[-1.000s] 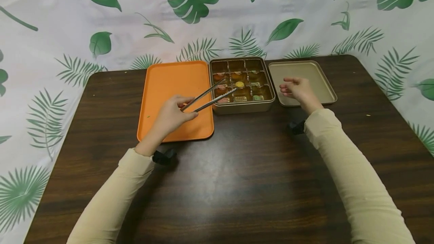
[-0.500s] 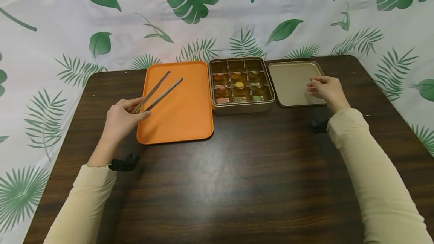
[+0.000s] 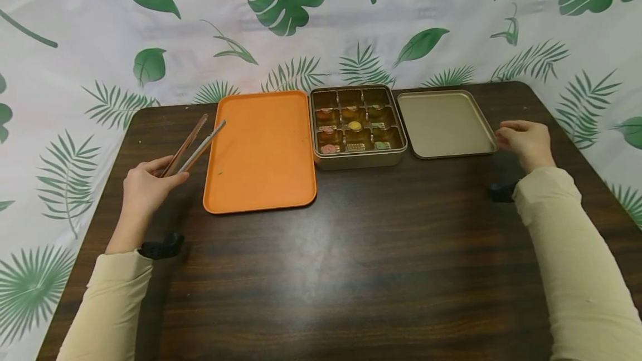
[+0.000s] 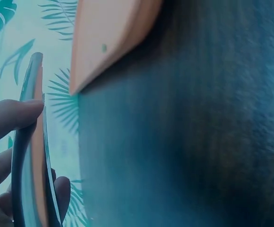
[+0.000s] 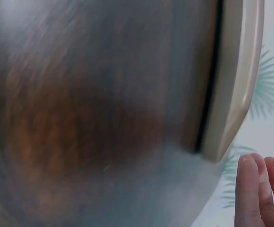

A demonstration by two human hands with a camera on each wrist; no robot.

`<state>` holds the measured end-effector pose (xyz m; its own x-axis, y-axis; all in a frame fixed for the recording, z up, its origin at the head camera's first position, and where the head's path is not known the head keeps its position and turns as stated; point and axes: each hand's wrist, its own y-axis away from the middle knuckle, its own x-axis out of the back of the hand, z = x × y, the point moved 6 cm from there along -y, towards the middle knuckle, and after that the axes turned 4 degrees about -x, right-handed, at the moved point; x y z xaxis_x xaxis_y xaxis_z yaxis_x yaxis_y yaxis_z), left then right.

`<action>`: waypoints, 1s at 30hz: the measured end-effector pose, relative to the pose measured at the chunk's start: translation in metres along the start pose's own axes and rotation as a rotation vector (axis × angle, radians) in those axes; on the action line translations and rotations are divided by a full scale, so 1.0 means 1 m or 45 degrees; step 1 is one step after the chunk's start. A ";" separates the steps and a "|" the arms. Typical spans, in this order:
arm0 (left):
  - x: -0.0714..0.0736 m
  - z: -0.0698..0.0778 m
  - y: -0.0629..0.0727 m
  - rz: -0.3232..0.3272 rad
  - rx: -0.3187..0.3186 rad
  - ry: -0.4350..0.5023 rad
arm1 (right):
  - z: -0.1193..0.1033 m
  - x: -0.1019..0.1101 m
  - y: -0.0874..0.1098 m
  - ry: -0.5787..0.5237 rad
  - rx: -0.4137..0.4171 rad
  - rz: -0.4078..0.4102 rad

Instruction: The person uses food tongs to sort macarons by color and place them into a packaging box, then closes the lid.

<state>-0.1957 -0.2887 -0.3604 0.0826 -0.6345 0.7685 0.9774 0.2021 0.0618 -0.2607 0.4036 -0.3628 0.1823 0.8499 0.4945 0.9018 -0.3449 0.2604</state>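
Note:
My left hand holds a pair of metal tongs left of the orange tray. The tongs' arms are spread, nothing between their tips, which reach toward the tray's left edge. In the left wrist view, thumb and fingers sit on either side of the tongs. My right hand holds nothing. Its fingers are loosely bent, close by the right edge of a shallow gold lid; the right wrist view has the fingers just off the lid's corner.
Between tray and lid stands a gold tin with a divided insert of several compartments. Small round pieces lie in some, including a yellow one, a pink one and a green one. A leaf-print cloth hangs behind the dark wooden table.
The left hand has carried the tongs leftward from over the tin, across the orange tray, to beyond its left edge. The right hand has moved right, from above the lid to its right edge.

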 end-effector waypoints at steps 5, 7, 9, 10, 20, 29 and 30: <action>-0.001 -0.012 -0.001 0.030 0.041 0.005 | 0.011 0.008 -0.001 0.007 -0.049 0.022; -0.001 -0.016 -0.001 0.046 0.059 0.015 | 0.015 0.008 -0.001 0.086 -0.063 0.025; -0.002 -0.019 -0.002 0.058 0.077 0.020 | 0.018 0.008 -0.001 0.125 -0.070 0.019; -0.002 -0.021 -0.003 0.061 0.086 0.021 | 0.020 0.008 -0.001 0.120 -0.075 0.013; -0.012 -0.026 -0.010 0.060 0.136 -0.027 | 0.028 0.001 -0.007 0.069 -0.130 -0.052; -0.013 -0.029 -0.012 0.092 0.177 -0.020 | 0.025 -0.009 -0.010 0.116 -0.146 -0.108; -0.013 -0.029 -0.013 0.095 0.182 -0.013 | 0.025 -0.009 -0.010 0.108 -0.152 -0.113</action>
<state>-0.2037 -0.3046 -0.3900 0.1510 -0.6061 0.7809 0.9309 0.3530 0.0940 -0.2620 0.4092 -0.3905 0.0659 0.8440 0.5322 0.8589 -0.3195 0.4003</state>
